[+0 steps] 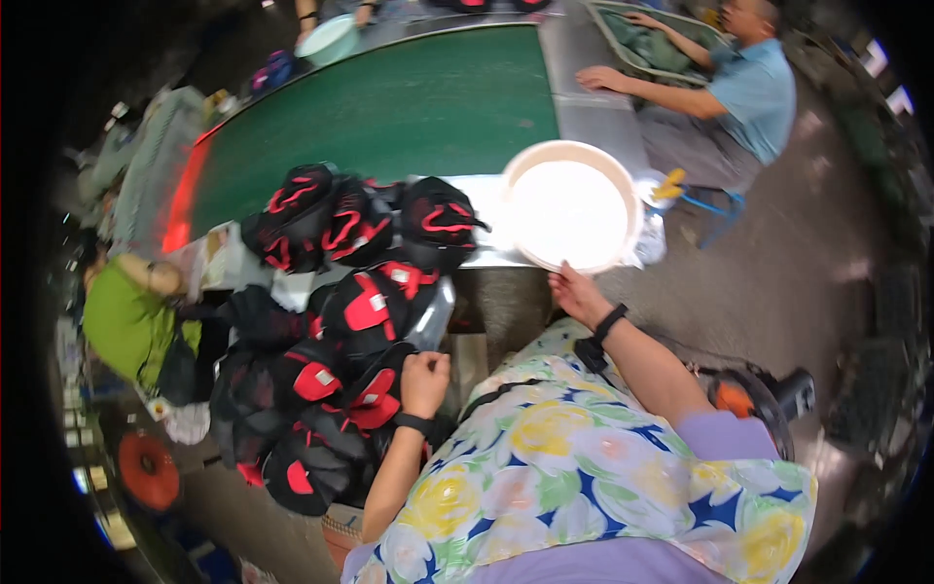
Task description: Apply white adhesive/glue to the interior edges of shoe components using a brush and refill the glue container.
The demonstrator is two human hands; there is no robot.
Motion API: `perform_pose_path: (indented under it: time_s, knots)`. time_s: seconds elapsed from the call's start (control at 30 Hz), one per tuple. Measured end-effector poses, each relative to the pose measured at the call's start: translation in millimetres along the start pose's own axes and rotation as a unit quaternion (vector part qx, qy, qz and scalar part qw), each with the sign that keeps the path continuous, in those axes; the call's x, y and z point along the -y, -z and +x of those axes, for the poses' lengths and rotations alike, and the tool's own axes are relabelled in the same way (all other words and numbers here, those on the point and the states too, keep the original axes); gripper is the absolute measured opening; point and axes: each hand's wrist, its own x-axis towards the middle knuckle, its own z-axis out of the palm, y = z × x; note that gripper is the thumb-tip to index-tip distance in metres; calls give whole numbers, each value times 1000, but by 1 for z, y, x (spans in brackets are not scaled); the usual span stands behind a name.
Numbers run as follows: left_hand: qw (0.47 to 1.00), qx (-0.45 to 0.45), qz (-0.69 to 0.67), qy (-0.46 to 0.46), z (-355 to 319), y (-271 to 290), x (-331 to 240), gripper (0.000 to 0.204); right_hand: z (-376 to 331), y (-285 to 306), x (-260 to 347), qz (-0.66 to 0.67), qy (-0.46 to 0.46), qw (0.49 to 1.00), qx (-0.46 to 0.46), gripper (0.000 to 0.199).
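My right hand (581,296) is at the near rim of a round, pale basin (628,238), its fingers bent together and a fingertip over the rim. Whether it pinches the rim or something small cannot be made out. The basin's inside is washed out by glare. My left hand (425,383) is closed beside a heap of black caps with red parts, next to a red-brimmed cap (375,401). What its fingers hold, if anything, is hidden. More black and red caps (358,224) are stacked on the near edge of the worktable.
A green conveyor belt (389,112) runs across the table beyond the caps. At the right a person in a blue shirt (754,97) sits by a bin (671,68); a person in green (126,316) is at the left. Another person's hands hold a pale green bowl (331,41).
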Motion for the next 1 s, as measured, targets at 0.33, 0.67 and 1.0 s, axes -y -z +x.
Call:
perform_pose_path:
  time_s: [0.33,0.67,1.0]
  knots:
    - [998,-10,-1,61,-10,-7,-9,26,-4,15,-1,-116,35,992,-25,34]
    - [996,10,-19,82,-10,-7,-6,26,-9,33,6,-175,27,984,3,23]
    - [996,37,-26,71,-7,-7,-1,28,-37,11,35,-92,-38,989,-107,50]
